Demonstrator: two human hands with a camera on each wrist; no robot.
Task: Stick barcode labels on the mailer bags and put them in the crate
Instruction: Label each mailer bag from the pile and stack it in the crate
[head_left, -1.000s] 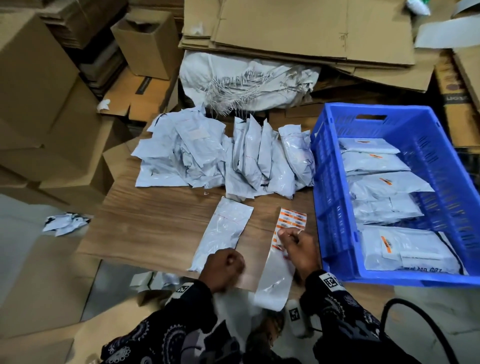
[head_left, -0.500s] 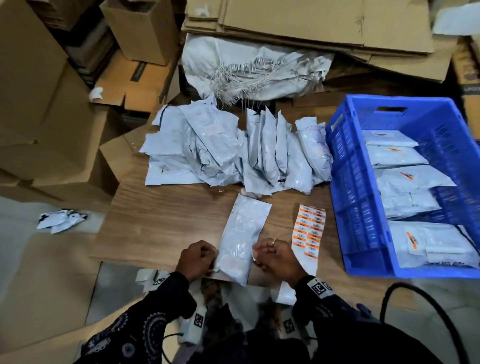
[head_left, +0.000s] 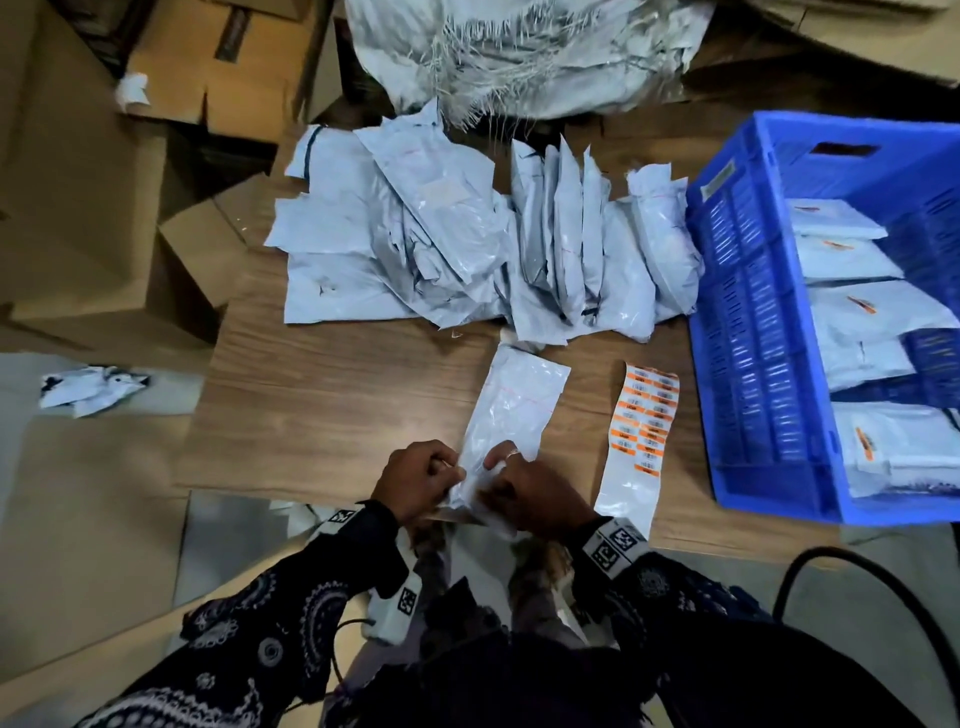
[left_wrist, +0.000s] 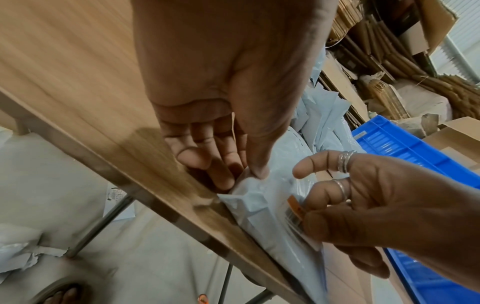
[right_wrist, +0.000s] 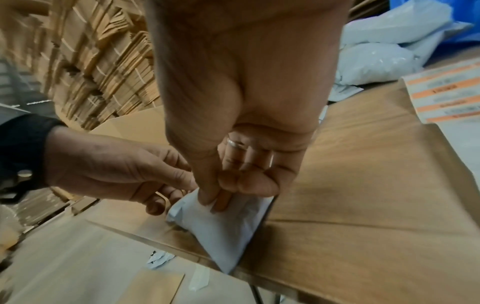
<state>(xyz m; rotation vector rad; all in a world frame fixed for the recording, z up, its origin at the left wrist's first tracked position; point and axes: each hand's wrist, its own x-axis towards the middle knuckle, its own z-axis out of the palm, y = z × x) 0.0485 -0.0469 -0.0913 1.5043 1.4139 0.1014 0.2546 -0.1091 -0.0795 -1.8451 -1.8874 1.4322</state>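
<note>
We pinch the near end of the mailer bag (head_left: 511, 415) with both hands, left hand (head_left: 415, 480) and right hand (head_left: 530, 491), its long side pointing far across the bench (head_left: 337, 410), and the crate (head_left: 753, 364) sits right, nearer our right hand.

Cardboard boxes (head_left: 78, 171) left; woven sack (head_left: 519, 47) behind; crumpled scrap (head_left: 88, 387) on floor.

Black sleeves (head_left: 270, 639) with white paisley print on both arms. White wrist bands (head_left: 615, 543) with black square code markers. Silver rings (left_wrist: 344, 162) on right hand (head_left: 530, 493) fingers. Left hand (head_left: 415, 480) bare.
</note>
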